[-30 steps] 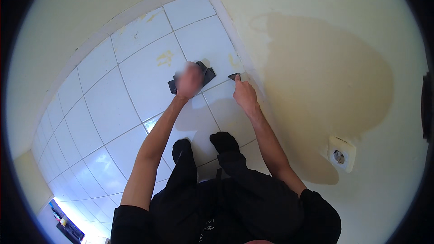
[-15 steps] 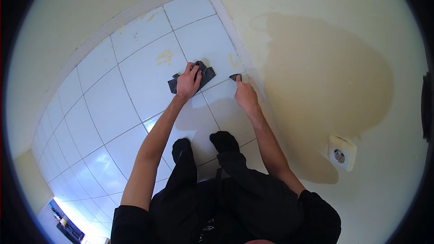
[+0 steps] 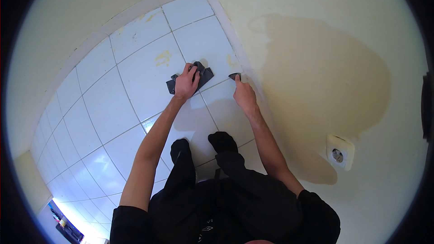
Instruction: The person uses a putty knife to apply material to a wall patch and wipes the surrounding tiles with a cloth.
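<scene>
Crumpled black material (image 3: pixel 206 77) partly hidden under the left hand (image 3: pixel 186 82), dark tool (image 3: pixel 233 76) mostly covered by the right hand (image 3: pixel 244 95) — only its tip showing, dark object (image 3: pixel 426 108) cut off at right, lower-left items (image 3: pixel 68 231) too small to tell.

Cloth (image 3: pixel 207 76) black; scraper blade (image 3: pixel 233 76) black. Floor tiles (image 3: pixel 106 101) plain white, grey grout grid (image 3: pixel 127 91), yellow smears (image 3: pixel 162 58). Wall (image 3: pixel 316 0) cream, socket (image 3: pixel 346 147) white. Socks (image 3: pixel 181 150), trousers (image 3: pixel 260 180) plain black; T-shirt (image 3: pixel 322 217) black with white print (image 3: pixel 207 228).
</scene>
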